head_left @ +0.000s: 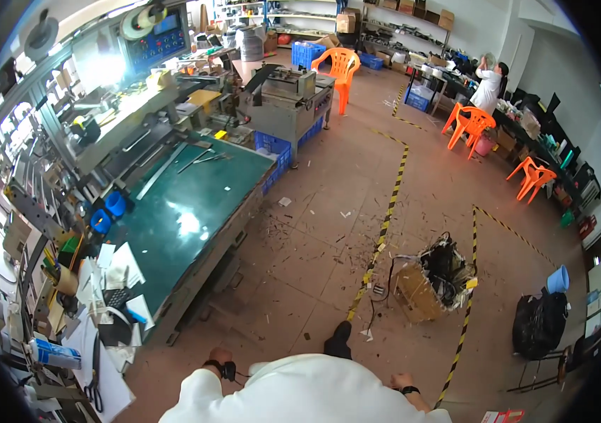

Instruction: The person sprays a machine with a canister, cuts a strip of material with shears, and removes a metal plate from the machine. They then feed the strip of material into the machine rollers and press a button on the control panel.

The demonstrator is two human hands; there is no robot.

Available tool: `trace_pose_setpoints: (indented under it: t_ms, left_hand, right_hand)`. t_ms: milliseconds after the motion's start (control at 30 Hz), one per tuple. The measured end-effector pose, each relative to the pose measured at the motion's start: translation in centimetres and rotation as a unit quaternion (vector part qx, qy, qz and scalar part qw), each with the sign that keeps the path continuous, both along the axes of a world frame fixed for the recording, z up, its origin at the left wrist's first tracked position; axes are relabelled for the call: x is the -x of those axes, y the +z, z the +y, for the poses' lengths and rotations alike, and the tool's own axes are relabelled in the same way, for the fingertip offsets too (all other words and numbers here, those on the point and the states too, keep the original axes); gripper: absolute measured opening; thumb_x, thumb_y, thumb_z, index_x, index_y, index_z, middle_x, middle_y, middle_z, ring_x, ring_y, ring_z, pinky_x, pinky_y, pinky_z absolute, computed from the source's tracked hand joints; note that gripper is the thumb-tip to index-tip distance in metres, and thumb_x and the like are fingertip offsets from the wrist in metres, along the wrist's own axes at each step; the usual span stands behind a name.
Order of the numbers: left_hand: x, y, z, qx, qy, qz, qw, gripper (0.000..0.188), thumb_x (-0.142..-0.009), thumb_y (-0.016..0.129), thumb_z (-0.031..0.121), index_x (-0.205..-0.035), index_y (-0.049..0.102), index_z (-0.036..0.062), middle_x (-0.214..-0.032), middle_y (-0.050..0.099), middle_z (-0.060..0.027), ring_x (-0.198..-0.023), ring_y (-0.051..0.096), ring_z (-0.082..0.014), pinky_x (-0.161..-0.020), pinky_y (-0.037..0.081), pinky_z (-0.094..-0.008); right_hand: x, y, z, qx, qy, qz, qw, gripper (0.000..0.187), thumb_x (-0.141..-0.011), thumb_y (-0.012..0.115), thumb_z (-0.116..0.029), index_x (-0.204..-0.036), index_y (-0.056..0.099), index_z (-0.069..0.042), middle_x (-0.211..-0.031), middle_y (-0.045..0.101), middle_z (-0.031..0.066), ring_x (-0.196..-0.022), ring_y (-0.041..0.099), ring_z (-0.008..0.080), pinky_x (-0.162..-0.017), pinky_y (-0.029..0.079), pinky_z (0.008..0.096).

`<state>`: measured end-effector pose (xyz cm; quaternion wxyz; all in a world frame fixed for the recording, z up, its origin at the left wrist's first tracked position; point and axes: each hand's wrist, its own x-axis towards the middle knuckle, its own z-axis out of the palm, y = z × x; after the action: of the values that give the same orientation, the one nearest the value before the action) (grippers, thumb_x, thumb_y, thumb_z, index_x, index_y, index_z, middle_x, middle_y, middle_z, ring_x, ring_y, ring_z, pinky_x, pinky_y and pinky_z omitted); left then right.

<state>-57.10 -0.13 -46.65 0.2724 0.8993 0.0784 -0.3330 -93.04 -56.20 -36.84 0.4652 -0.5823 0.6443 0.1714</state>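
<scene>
Your left hand and right hand are well apart; I cannot tell if they are spread or closed; the cardboard box is on the floor ahead; if you step there, the cable beside it could catch your shoe.

One green-topped surface, metal strips on it; one open cardboard box, dark contents, on littered floor; three orange chairs beyond; left hand, right hand, low.
</scene>
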Motion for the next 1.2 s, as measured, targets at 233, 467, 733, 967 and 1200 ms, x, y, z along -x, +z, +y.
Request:
trace_pose_setpoints:
  t_ms: [233,467,733,967,1200]
  left_hand:
    - [-11.1,8.7,-21.3,-0.013,-0.041,-0.036,0.998,0.044,-0.084,0.059,0.041,-0.101,0.067,0.0007,-0.105,0.066,-0.0198,-0.098,0.064,-0.0329,-0.083,0.049,-0.0391]
    - [-15.9,11.3,-29.5,-0.018,0.003,-0.009,1.000,0.043,-0.084,0.057,0.042,-0.096,0.070,0.0019,-0.099,0.068,-0.0201,-0.092,0.065,-0.0351,-0.082,0.050,-0.0408]
    - [-22.7,3.0,-32.2,-0.048,0.012,-0.008,0.999,0.046,-0.083,0.058,0.045,-0.099,0.069,0.0037,-0.100,0.067,-0.0206,-0.093,0.064,-0.0351,-0.080,0.050,-0.0412]
    - [-40.1,3.4,-41.5,0.022,0.038,-0.130,0.991,0.045,-0.085,0.058,0.043,-0.092,0.067,-0.0005,-0.086,0.068,-0.0174,-0.076,0.066,-0.0327,-0.070,0.051,-0.0415]
    - [-46.5,10.0,-46.0,0.237,0.222,-0.065,0.944,0.039,-0.085,0.060,0.038,-0.090,0.066,0.0001,-0.075,0.067,-0.0154,-0.066,0.063,-0.0308,-0.066,0.050,-0.0394]
  right_hand:
    - [-10.1,1.3,-16.3,0.048,0.064,0.003,0.997,0.026,-0.086,0.060,-0.017,-0.099,0.061,0.005,-0.068,0.063,0.0110,-0.058,0.062,0.0205,-0.050,0.048,0.0328]
    - [-25.6,2.6,-24.8,0.015,0.075,-0.107,0.991,0.017,-0.086,0.062,-0.015,-0.088,0.062,0.002,-0.071,0.063,0.0097,-0.057,0.061,0.0187,-0.049,0.049,0.0322]
    - [-40.2,5.9,-30.0,0.037,0.264,-0.099,0.959,0.016,-0.086,0.063,-0.015,-0.090,0.063,0.001,-0.072,0.062,0.0090,-0.057,0.061,0.0185,-0.047,0.051,0.0331]
    - [-48.3,-4.2,-45.6,0.154,0.327,0.037,0.932,0.035,-0.078,0.070,-0.033,-0.082,0.070,0.001,-0.071,0.067,0.0130,-0.067,0.064,0.0222,-0.066,0.050,0.0372]
    - [-65.7,5.1,-41.1,0.072,0.191,-0.030,0.978,0.020,-0.085,0.063,-0.014,-0.094,0.062,0.004,-0.071,0.063,0.0108,-0.054,0.063,0.0222,-0.047,0.054,0.0349]
